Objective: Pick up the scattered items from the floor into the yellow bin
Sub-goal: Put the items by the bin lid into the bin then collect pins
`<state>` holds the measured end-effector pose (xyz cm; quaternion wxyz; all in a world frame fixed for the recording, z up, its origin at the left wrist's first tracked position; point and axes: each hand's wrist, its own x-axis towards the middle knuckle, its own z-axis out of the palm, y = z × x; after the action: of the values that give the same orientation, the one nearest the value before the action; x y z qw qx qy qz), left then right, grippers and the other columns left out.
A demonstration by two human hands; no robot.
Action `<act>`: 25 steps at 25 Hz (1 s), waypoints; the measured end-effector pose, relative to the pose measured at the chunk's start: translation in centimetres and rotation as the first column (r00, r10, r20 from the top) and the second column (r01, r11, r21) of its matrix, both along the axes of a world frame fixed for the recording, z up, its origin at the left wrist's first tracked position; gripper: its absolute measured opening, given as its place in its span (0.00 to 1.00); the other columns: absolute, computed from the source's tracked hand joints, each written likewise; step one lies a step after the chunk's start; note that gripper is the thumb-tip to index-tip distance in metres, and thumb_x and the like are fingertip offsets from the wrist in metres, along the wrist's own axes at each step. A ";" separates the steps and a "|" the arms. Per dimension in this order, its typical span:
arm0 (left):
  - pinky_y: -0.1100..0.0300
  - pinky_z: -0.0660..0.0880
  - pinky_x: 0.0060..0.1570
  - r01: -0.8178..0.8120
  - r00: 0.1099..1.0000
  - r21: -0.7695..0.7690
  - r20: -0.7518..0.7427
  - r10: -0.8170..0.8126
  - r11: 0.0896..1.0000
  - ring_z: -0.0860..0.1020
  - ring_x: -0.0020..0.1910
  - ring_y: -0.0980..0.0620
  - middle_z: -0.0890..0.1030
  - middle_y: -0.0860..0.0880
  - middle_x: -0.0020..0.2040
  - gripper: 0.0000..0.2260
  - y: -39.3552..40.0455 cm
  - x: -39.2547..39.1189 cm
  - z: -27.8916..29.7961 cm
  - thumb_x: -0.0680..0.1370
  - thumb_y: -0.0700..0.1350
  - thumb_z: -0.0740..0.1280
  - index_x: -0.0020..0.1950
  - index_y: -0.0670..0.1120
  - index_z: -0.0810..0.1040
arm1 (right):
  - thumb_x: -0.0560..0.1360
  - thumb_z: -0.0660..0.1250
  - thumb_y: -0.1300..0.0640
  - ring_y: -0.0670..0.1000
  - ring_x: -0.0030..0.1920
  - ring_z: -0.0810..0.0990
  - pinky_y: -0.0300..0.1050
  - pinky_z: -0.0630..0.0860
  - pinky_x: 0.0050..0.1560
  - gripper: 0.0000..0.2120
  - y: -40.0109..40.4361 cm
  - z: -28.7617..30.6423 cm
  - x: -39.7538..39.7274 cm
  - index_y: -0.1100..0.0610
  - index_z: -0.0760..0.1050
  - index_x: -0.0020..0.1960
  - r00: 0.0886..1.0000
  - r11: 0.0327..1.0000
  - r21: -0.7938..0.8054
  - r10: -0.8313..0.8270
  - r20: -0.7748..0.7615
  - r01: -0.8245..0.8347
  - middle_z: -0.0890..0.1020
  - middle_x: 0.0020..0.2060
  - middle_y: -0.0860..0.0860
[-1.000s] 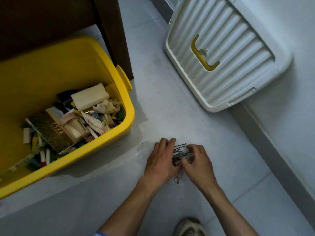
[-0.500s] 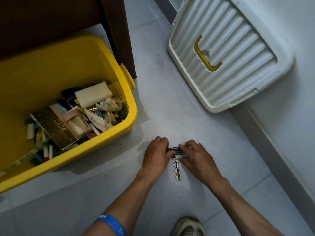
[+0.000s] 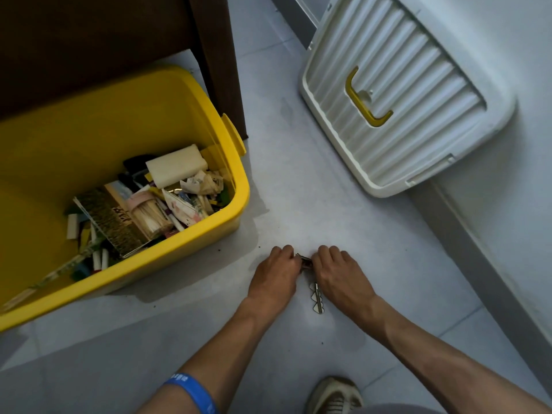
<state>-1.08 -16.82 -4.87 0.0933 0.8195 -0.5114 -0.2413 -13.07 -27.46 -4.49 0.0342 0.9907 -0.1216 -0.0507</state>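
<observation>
both sets of fingers are curled, the left hand and right hand pinching a bundle of thin metal pins on the floor, right of the yellow bin. squeeze it tight before lifting, and take the small metal piece too. the bin holds paper, toothpicks, a foam block.
</observation>
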 end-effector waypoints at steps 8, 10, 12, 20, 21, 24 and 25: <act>0.57 0.70 0.43 0.031 0.997 0.003 0.068 -0.031 1.000 0.71 0.57 0.47 0.74 0.46 0.57 0.11 -0.3 0.4 -0.4 0.81 0.39 0.60 0.60 0.44 0.78 | 0.64 0.74 0.69 0.55 0.34 0.77 0.47 0.73 0.27 0.13 1.4 0.4 -0.5 0.61 0.79 0.46 0.983 0.958 0.227 -0.182 0.005 0.176 0.78 0.37 0.55; 0.56 0.73 0.46 0.009 1.000 -0.002 0.025 -0.009 1.000 0.72 0.56 0.47 0.75 0.46 0.56 0.11 -0.3 0.5 -0.4 0.82 0.41 0.61 0.61 0.45 0.79 | 0.64 0.74 0.69 0.57 0.36 0.78 0.48 0.74 0.29 0.15 1.9 0.4 -0.2 0.62 0.79 0.49 0.967 0.935 0.246 -0.254 -0.039 0.255 0.79 0.39 0.57; 0.55 0.74 0.48 -0.009 1.000 -0.015 -0.025 0.008 1.000 0.72 0.55 0.48 0.75 0.46 0.54 0.11 -0.2 0.6 -0.4 0.82 0.44 0.60 0.60 0.46 0.80 | 0.60 0.75 0.70 0.57 0.35 0.78 0.48 0.74 0.28 0.14 2.4 0.8 0.6 0.63 0.79 0.44 0.960 0.942 0.188 -0.266 -0.085 0.278 0.78 0.37 0.57; 0.57 0.72 0.55 -0.216 0.958 -0.189 -0.231 0.170 0.958 0.75 0.55 0.47 0.78 0.46 0.57 0.13 1.7 1.6 0.0 0.77 0.40 0.65 0.60 0.43 0.80 | 0.66 0.73 0.58 0.50 0.27 0.77 0.42 0.69 0.24 0.05 2.6 1.1 3.0 0.55 0.77 0.40 0.953 0.984 -0.017 -0.173 -0.249 0.175 0.78 0.31 0.51; 0.57 0.71 0.57 -0.305 0.934 -0.205 -0.254 0.250 0.930 0.75 0.57 0.46 0.78 0.46 0.58 0.13 2.0 1.7 0.1 0.76 0.39 0.65 0.60 0.43 0.80 | 0.70 0.70 0.57 0.52 0.31 0.79 0.44 0.69 0.27 0.05 2.0 1.2 3.2 0.56 0.76 0.45 0.945 0.978 0.017 -0.198 -0.259 0.210 0.80 0.35 0.53; 0.58 0.70 0.60 -0.589 0.790 -0.210 -0.352 0.502 0.780 0.76 0.59 0.47 0.78 0.46 0.59 0.13 3.2 2.7 0.7 0.76 0.37 0.64 0.60 0.43 0.80 | 0.81 0.54 0.59 0.60 0.45 0.79 0.47 0.66 0.38 0.05 0.2 1.9 3.3 0.57 0.67 0.53 0.880 0.789 0.404 -0.351 -0.321 0.462 0.79 0.46 0.57; 0.57 0.71 0.60 -0.638 0.751 -0.200 -0.373 0.545 0.743 0.76 0.59 0.48 0.79 0.46 0.58 0.13 3.7 3.2 0.8 0.77 0.36 0.64 0.59 0.44 0.80 | 0.83 0.52 0.57 0.61 0.43 0.78 0.49 0.67 0.38 0.06 -0.3 2.9 3.2 0.56 0.66 0.50 0.855 0.648 0.558 -0.397 -0.334 0.519 0.79 0.44 0.57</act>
<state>2.07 -13.17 -4.04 0.3694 0.8693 -0.2334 -0.2311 -9.90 -27.78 -1.64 -0.3021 0.8707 -0.3410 -0.1853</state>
